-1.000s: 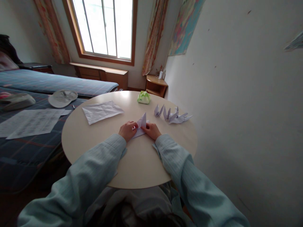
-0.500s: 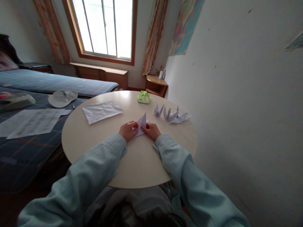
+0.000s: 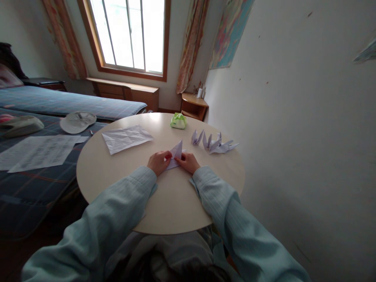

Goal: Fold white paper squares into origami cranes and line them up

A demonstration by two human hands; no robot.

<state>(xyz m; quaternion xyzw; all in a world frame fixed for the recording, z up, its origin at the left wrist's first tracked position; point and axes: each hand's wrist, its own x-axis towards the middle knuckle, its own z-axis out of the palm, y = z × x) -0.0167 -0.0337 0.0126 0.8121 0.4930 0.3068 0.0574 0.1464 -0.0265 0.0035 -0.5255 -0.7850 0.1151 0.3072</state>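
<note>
Between my hands, over the middle of the round table point(image 3: 117, 176), is a partly folded sheet of white paper point(image 3: 177, 149) with a pointed flap standing up. My left hand point(image 3: 159, 162) pinches its left side between thumb and fingers. On the right side, my right hand point(image 3: 189, 162) grips the paper with the thumb towards me; some of those fingers are hidden behind it. Several folded paper cranes point(image 3: 221, 146) stand close together to the right of my right hand. A creased flat sheet of paper point(image 3: 127, 138) lies to the left, beyond my left hand.
A green tissue pack point(image 3: 178, 121) sits near the table's far edge. Left of the table is a bed point(image 3: 35, 196) bearing a white cap point(image 3: 78, 122) and printed sheets point(image 3: 44, 152). A white wall point(image 3: 293, 156) rises close on the right.
The raised paper flap has tilted very slightly to the right. Both hands keep nearly the same place and hold.
</note>
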